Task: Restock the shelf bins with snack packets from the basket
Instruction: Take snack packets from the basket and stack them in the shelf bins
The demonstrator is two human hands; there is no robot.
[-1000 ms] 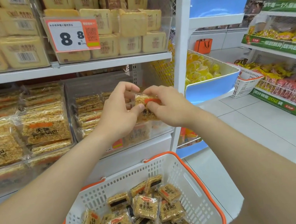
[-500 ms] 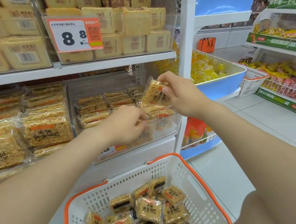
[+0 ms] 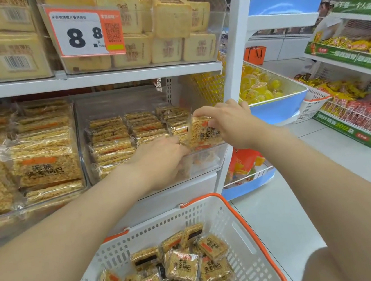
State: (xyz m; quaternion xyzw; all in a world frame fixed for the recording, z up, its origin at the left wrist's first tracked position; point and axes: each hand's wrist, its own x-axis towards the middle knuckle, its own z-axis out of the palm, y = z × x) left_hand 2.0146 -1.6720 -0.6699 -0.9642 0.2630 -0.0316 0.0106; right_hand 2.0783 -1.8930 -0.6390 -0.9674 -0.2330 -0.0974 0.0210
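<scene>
Placing is in hand: the right hand (image 3: 231,122) pinches a packet (image 3: 203,133) over the bin's (image 3: 208,161) right front corner, while the left hand (image 3: 161,160), blurred, seems to touch the rows (image 3: 110,136), its grip impossible to tell; next, slot the packet in, then reach into the basket (image 3: 244,222).

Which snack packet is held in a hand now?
The packet pinched by the right hand at the right front of the clear bin; the others lie stacked in bins or loose in the basket.
</scene>
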